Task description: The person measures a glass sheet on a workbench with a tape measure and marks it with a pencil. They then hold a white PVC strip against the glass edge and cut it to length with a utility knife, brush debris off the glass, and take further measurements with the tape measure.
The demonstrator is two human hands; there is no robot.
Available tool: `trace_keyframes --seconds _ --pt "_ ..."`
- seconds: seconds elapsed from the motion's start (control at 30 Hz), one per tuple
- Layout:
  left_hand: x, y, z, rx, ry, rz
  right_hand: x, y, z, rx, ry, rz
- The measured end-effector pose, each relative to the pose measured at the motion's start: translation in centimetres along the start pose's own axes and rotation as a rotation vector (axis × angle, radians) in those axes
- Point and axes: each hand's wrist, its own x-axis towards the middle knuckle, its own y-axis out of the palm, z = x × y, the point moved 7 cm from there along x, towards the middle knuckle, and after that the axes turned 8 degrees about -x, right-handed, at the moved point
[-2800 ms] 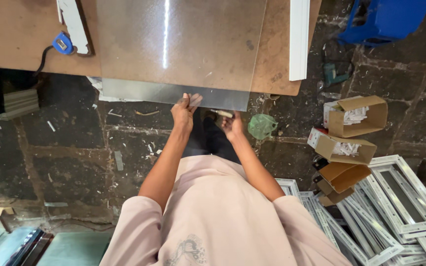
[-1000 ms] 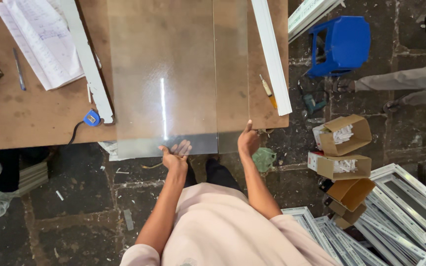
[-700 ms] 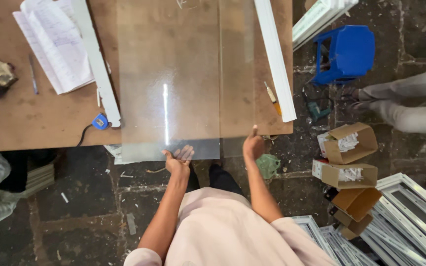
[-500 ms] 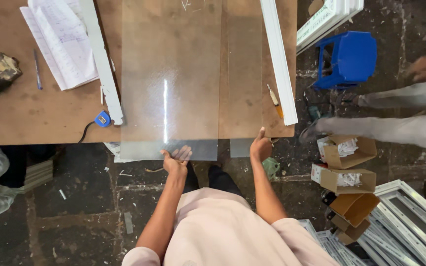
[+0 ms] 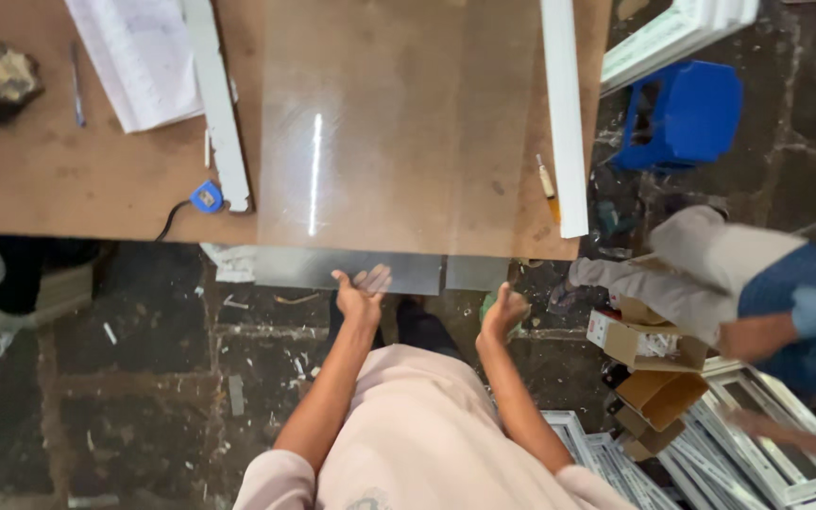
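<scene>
A large clear glass sheet (image 5: 380, 142) lies on the wooden table (image 5: 68, 179), its near edge overhanging toward me. A thin line splits that overhang, with a narrow part (image 5: 476, 272) to its right. My left hand (image 5: 359, 295) grips the overhanging edge, thumb on top and fingers showing through the glass from below. My right hand (image 5: 504, 314) hangs just below the narrow part, not touching it, with fingers curled and nothing in them.
Two white profile bars (image 5: 564, 113) (image 5: 214, 104) flank the glass. A blue tape measure (image 5: 206, 196), papers (image 5: 139, 57), a pen (image 5: 77, 71) and a pencil (image 5: 547, 179) lie on the table. At right are a blue stool (image 5: 677, 113), cardboard boxes (image 5: 649, 345), white window frames (image 5: 767, 453) and another person (image 5: 786, 293).
My right hand has come off the table's front edge and dropped lower. My left hand has stayed at the glass edge. Another person has moved in from the right.
</scene>
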Motion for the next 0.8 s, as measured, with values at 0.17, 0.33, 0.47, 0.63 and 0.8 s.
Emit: trace_keyframes --seconds 0.17,0.33,0.47,0.63,0.8 --pt "0.2 0.1 0.3 -0.027 -0.051 0.087 -9.8 7.0 -2.8 0.641 0.710 0.869" --pt "0.9 -0.9 -4.4 0.092 0.091 0.128 -13.0 11.2 -0.1 0.723 0.789 1.032" --pt "1.7 -0.9 -9.5 0.035 0.176 0.177 -13.0 13.6 2.5 0.898 0.772 0.879" --pt "0.9 -2.1 -10.5 0.077 0.167 0.180 -13.2 12.0 1.9 0.881 0.691 0.724" --pt "0.6 -4.2 -8.9 0.040 0.090 0.170 -13.0 12.3 1.0 0.886 0.696 0.691"
